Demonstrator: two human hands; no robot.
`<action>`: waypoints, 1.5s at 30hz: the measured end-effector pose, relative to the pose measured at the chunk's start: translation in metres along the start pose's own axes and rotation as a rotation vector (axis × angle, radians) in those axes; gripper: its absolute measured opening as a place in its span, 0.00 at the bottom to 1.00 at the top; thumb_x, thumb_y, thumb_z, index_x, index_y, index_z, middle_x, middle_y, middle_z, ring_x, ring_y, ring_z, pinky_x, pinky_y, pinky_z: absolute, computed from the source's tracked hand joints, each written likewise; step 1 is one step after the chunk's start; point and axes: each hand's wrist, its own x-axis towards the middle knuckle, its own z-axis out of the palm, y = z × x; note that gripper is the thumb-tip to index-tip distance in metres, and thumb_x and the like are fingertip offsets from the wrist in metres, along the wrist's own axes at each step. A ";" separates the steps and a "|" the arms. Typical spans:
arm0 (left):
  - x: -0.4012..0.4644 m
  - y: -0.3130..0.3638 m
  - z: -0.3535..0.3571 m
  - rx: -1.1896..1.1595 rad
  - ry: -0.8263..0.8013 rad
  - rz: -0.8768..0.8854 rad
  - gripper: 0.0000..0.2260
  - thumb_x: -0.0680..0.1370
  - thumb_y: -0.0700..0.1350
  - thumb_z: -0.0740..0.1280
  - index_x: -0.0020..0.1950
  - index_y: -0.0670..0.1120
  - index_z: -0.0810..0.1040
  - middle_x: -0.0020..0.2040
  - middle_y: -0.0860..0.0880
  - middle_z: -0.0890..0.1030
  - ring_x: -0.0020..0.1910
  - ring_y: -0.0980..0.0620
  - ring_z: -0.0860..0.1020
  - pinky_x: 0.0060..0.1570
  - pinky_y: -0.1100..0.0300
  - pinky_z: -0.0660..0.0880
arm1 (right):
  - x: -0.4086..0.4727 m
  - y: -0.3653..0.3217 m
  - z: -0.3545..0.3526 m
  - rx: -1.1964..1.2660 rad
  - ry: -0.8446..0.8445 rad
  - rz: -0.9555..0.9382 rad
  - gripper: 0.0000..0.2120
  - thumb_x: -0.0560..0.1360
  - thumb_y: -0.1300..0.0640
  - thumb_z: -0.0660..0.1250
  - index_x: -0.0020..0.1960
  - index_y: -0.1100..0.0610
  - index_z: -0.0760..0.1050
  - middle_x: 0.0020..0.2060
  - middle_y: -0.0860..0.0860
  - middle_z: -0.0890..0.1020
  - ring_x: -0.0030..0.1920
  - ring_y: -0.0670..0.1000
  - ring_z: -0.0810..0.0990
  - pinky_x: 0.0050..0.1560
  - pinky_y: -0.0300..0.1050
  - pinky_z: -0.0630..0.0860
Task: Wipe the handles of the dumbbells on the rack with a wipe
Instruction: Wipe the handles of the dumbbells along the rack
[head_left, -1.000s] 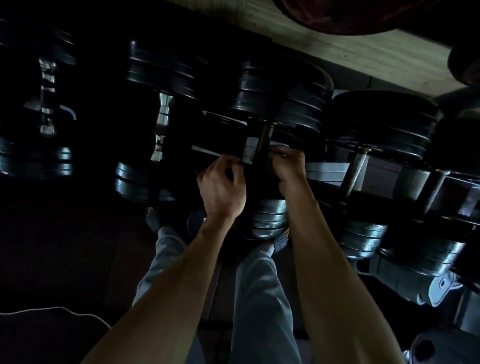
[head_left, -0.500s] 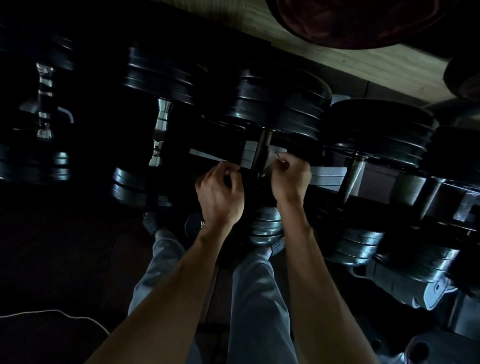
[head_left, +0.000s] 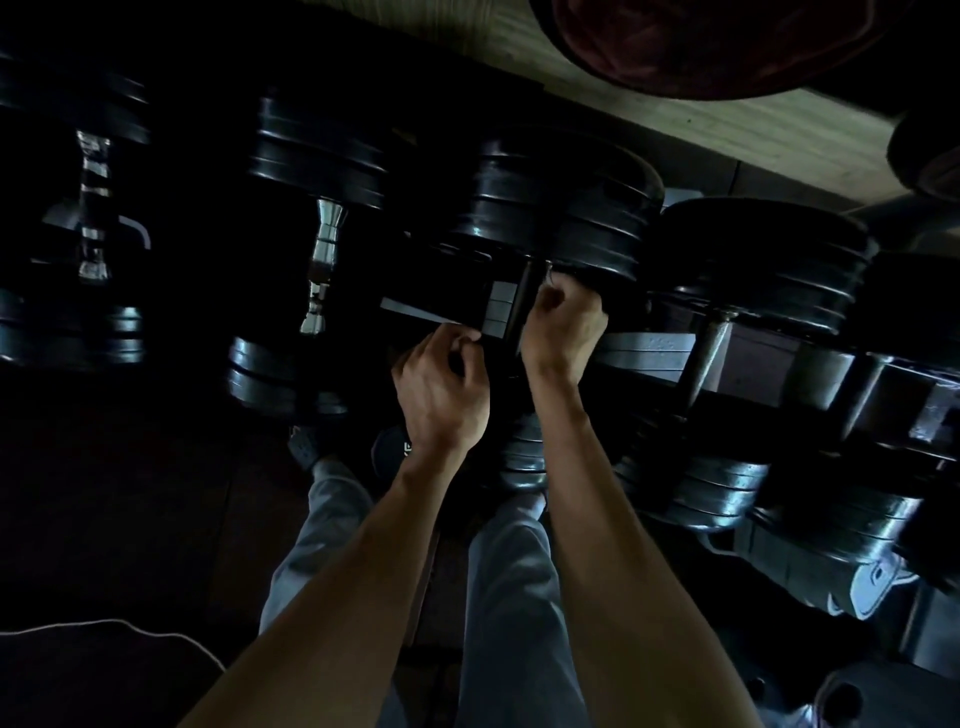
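Dumbbell handle, a dark, thin bar between black plates, sits between both curled hands: left hand, right hand; grip contents too dark to tell.

It is dark, and a row of big black dumbbells with stacked round plates sits on a grey metal rack. The middle black dumbbell has a thin dark handle between the two hands. The left hand has curled fingers beside the handle, and the right hand is curled up close on the other side; a wipe is too dark to make out. Grey trouser legs show below the arms.
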 end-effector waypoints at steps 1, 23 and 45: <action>0.000 0.000 0.000 -0.002 -0.003 0.000 0.14 0.75 0.48 0.55 0.44 0.49 0.81 0.35 0.56 0.79 0.35 0.50 0.79 0.43 0.44 0.78 | -0.006 0.002 -0.003 -0.003 0.004 -0.029 0.12 0.80 0.67 0.61 0.45 0.64 0.83 0.38 0.56 0.85 0.35 0.49 0.81 0.30 0.25 0.65; 0.000 -0.001 -0.001 0.016 0.006 0.033 0.15 0.76 0.47 0.56 0.45 0.46 0.82 0.36 0.53 0.82 0.35 0.53 0.79 0.41 0.48 0.78 | -0.024 0.002 -0.015 -0.109 -0.113 -0.076 0.13 0.82 0.66 0.59 0.51 0.63 0.83 0.34 0.43 0.77 0.26 0.40 0.71 0.24 0.27 0.68; 0.001 0.000 -0.001 0.001 -0.008 0.010 0.14 0.75 0.48 0.56 0.44 0.47 0.82 0.36 0.54 0.82 0.34 0.52 0.79 0.41 0.48 0.78 | -0.013 0.005 -0.024 -0.154 -0.200 0.040 0.11 0.77 0.68 0.61 0.44 0.66 0.82 0.41 0.60 0.85 0.40 0.56 0.83 0.29 0.35 0.72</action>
